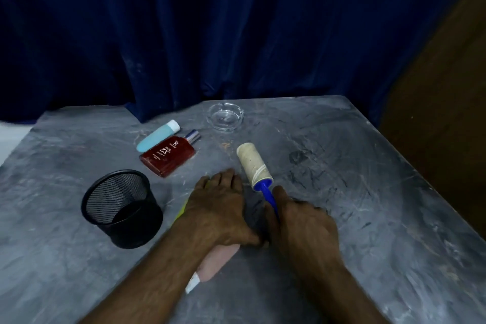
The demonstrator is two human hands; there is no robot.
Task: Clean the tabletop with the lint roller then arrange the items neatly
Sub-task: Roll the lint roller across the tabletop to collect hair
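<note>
The lint roller [253, 164] has a cream sticky roll and a blue handle; the roll lies on the grey tabletop [342, 166] near the middle. My right hand [302, 223] is closed around the blue handle. My left hand [219, 205] lies flat on the table just left of the roller, fingers spread, over a yellow-green item [181, 210] and a pale pink item [218, 260] that are mostly hidden. A red flat bottle [168, 156], a light blue tube [157, 135] and a black mesh cup [121, 208] lie to the left.
A clear glass ashtray [225, 116] sits near the table's far edge. A dark blue curtain [210, 34] hangs behind the table. A brown wooden panel [447, 113] stands to the right. The table's right edge runs diagonally toward me.
</note>
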